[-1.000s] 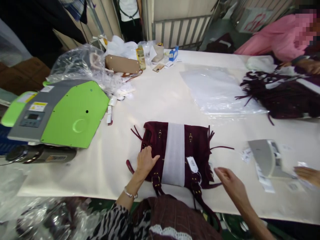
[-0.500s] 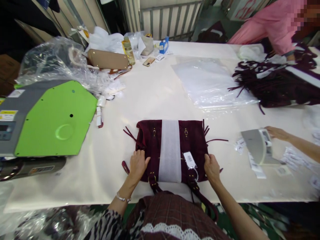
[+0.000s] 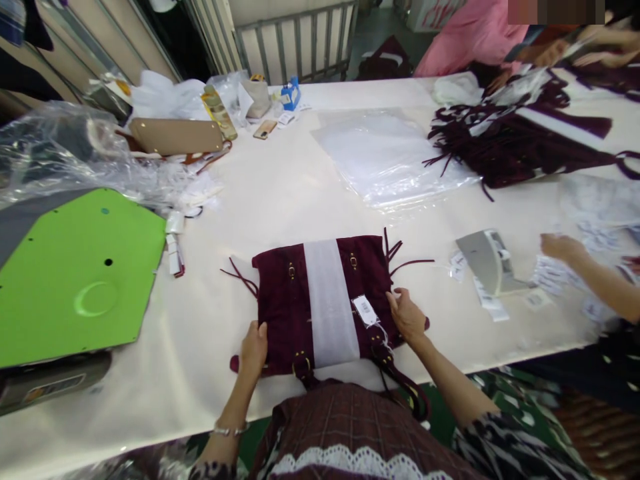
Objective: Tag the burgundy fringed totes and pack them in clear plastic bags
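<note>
A dark maroon bag lies flat on the table in front of me, with a white wrap around its middle. On its right part rests a white barcode tag, tied by a string. My left hand grips the bag's lower left edge, fingers hidden under it. At the right edge, my right hand holds the side between thumb and fingers. Thin fringes stick out at both upper corners, and the handles hang toward my apron.
A green and grey machine stands left. Clear plastic sheets and a pile of maroon bags lie farther back. To the right are a grey-white device, paper tags and another person's hand.
The view has shifted and tilted. My left hand has slid lower along the bag's side, and the bag looks flatter at its left edge. The other person's hand has left the grey-white device.
</note>
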Motion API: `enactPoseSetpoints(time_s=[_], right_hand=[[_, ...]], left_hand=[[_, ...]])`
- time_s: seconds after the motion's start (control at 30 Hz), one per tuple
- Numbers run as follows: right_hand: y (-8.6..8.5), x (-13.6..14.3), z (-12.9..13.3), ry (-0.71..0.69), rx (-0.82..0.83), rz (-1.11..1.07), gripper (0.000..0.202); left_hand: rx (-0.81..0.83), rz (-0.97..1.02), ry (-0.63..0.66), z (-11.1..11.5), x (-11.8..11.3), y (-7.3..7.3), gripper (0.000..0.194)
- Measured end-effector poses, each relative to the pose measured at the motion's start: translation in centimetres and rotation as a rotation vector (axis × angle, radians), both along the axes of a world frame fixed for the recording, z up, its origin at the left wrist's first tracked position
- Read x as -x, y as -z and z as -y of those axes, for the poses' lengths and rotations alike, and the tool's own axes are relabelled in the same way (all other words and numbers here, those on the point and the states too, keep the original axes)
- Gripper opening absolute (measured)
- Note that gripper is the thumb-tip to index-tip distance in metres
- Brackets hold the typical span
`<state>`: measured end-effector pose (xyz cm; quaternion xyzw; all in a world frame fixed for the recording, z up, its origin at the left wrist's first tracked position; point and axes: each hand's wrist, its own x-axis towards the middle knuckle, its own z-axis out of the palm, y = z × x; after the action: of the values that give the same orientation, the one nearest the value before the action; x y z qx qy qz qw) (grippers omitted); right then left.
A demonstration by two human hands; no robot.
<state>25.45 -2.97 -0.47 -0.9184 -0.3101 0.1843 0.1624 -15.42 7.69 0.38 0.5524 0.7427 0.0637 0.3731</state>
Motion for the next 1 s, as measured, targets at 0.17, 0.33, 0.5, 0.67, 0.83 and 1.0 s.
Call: enactPoseSetpoints(time_s=[0.17, 0.33, 0.5, 0.67, 0.83, 1.0], right_hand=[[-3.1, 2.1, 0.1, -0.394, -0.219, 0.108, 0.021], [-3.4, 5.5, -1.4, -0.547, -0.032, -0.166, 0.022], [-2.6, 4.6, -3.4, -0.334, -0.042, -0.404, 0.019], [-2.6, 2.7, -3.8, -0.187, -0.106, -0.633, 0.01], [-0.7, 3.5, -3.7, 0.035, -0.204, -0.846, 0.03], [0.8, 3.6, -4.0, 0.178, -0.21, -0.913, 0.034]], left_hand=[[-0.4, -0.169, 0.231, -0.8, 0.2, -3.7, 0.044], [-0.643, -0.152, 0.552, -2.2, -3.8, -4.3, 0.05], [-0.525, -0.315, 0.632, -2.9, -4.3, 1.3, 0.056], [-0.587, -0.327, 0.65, -2.9, -3.2, 3.2, 0.058], [-0.617, -0.345, 0.644, -2.9, -3.5, 3.1, 0.057], [-0.614, -0.349, 0.646, -2.8, -3.7, 2.8, 0.058]])
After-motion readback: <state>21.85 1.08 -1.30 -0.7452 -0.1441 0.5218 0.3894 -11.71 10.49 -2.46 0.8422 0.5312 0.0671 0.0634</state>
